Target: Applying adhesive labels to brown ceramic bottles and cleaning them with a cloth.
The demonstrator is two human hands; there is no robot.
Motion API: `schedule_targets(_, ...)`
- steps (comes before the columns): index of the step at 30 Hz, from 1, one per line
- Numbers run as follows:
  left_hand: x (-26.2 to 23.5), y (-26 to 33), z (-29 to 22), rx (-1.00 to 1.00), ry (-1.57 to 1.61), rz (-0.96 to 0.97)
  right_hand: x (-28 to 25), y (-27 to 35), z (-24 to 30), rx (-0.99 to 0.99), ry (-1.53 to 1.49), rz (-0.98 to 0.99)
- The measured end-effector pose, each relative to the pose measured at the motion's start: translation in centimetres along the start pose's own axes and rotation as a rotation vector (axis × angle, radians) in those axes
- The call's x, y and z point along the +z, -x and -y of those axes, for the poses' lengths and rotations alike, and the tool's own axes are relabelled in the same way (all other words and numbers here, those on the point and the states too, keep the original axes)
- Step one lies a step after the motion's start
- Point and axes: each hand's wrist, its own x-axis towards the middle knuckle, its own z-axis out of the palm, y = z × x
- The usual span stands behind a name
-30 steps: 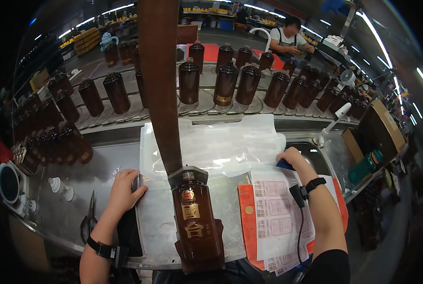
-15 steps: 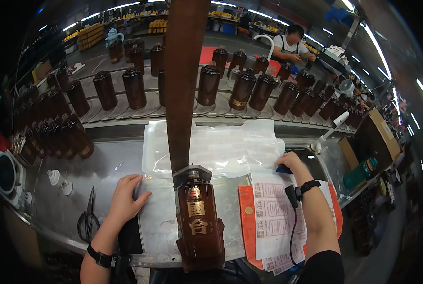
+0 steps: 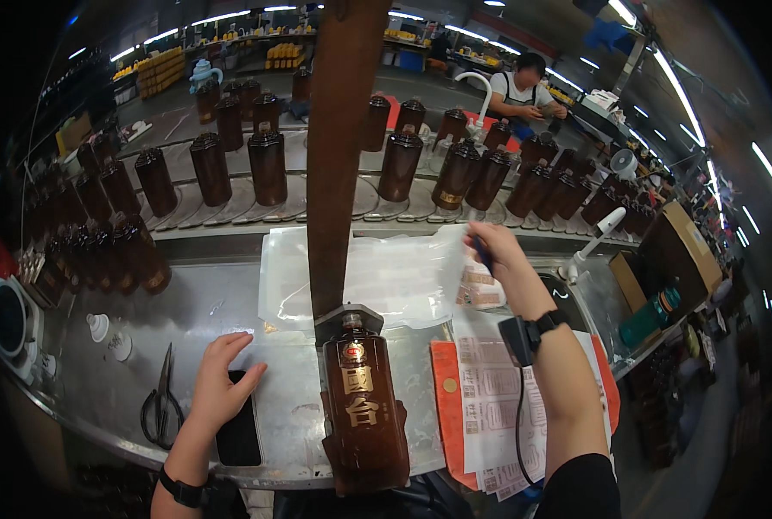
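Note:
My right hand [image 3: 500,249] pinches the right corner of a translucent white sheet [image 3: 377,277]. A small dark blue object [image 3: 480,252] is also in that hand; its kind is hidden. Below the raised corner, printed paper [image 3: 483,290] shows. My left hand [image 3: 223,381] is open, fingers apart, holding nothing, over the metal table beside a black phone [image 3: 239,432]. Between my arms a brown glass bottle [image 3: 364,424] with gold markings lies in a dark holder [image 3: 349,317], its neck pointing away from me. Printed label sheets [image 3: 498,389] lie on an orange folder [image 3: 449,406] at right.
Black scissors [image 3: 160,406] and white caps [image 3: 120,344] lie at left. A brown upright post [image 3: 338,164] rises in the middle. Behind the table, brown bottles [image 3: 399,164] stand on a conveyor [image 3: 291,212]. A green flask [image 3: 650,318] is at right; a co-worker [image 3: 524,91] sits beyond.
My right hand has moved up and left, lifting the translucent sheet's right corner and baring printed paper. My left hand has shifted slightly down and left. Bottles on the conveyor have moved right.

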Motion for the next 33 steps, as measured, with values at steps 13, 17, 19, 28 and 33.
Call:
schedule_targets(13,-0.5,2.4,0.4,-0.066,0.062,-0.034,7.2,2.7,2.6,0.014,0.236,0.580)
schedule_targets(17,-0.5,2.3,0.1,-0.075,0.123,-0.014,-13.1,-1.8,-5.2,0.042,0.808,-0.098)
schedule_targets(19,-0.8,2.9,-0.2,-0.099,0.115,-0.027,-15.6,-0.3,-7.7,0.146,1.082,-0.236)
schedule_targets(28,-0.8,3.4,-4.7,-0.044,0.161,-0.051,-10.4,1.8,-9.4,0.419,0.436,-0.140)
schedule_targets(33,-1.2,4.7,-6.0,-0.039,0.240,-0.045,-14.1,-1.9,-12.7,0.127,0.679,-0.291)
